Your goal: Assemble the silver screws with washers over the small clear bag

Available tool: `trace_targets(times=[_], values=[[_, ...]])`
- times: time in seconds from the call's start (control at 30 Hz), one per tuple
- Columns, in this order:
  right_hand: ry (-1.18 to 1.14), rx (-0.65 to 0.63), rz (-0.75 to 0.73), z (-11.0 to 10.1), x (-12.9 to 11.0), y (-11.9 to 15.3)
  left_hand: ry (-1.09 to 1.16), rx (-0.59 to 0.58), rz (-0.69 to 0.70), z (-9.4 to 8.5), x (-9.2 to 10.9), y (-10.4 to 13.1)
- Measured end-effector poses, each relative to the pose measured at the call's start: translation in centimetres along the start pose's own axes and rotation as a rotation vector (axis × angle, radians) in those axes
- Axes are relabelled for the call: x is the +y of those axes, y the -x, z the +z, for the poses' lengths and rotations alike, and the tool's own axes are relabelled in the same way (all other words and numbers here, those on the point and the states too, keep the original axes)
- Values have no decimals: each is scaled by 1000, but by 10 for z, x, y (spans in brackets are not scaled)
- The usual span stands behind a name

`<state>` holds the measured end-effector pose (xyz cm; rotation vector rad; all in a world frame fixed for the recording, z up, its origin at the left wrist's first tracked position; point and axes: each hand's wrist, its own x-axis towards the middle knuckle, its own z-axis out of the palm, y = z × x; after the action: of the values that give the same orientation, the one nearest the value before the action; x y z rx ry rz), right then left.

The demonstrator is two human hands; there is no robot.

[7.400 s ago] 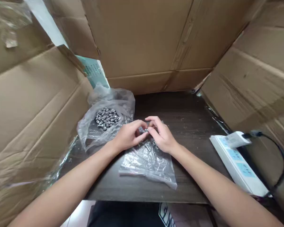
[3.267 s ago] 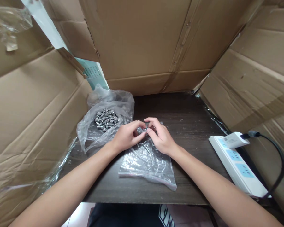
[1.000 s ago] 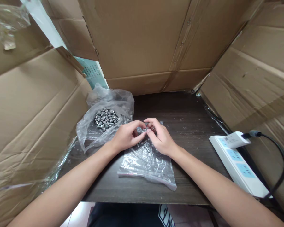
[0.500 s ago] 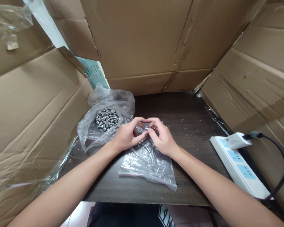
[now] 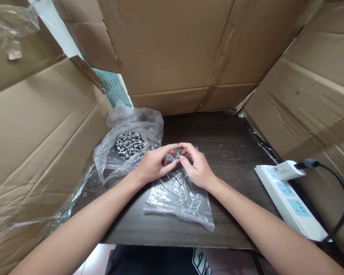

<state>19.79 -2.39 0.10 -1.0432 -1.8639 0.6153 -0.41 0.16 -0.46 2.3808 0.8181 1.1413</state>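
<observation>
the right hand (image 5: 197, 166) has thumb and finger nearly closed on a small metal piece (image 5: 177, 156), over the middle of the bench (image 5: 226, 141). the left hand (image 5: 151, 164) curves round from the other side, its forefinger meeting the right one; i cannot tell whether it grips the piece, as fingers partly hide it. below, loose bolts (image 5: 179, 180) lie on a flat plastic bag (image 5: 174, 200) near the front edge, its far part covered by the hands. an open bag (image 5: 101, 166) of bolts sits toward the back left corner, a power strip (image 5: 292, 202) along the right edge.
</observation>
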Motion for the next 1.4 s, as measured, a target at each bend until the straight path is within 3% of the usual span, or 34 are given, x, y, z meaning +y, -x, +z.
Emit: trace_targets(times=[1.4], values=[[-18,23,-23,2,1,1,-16,20,22,1,1,-1]])
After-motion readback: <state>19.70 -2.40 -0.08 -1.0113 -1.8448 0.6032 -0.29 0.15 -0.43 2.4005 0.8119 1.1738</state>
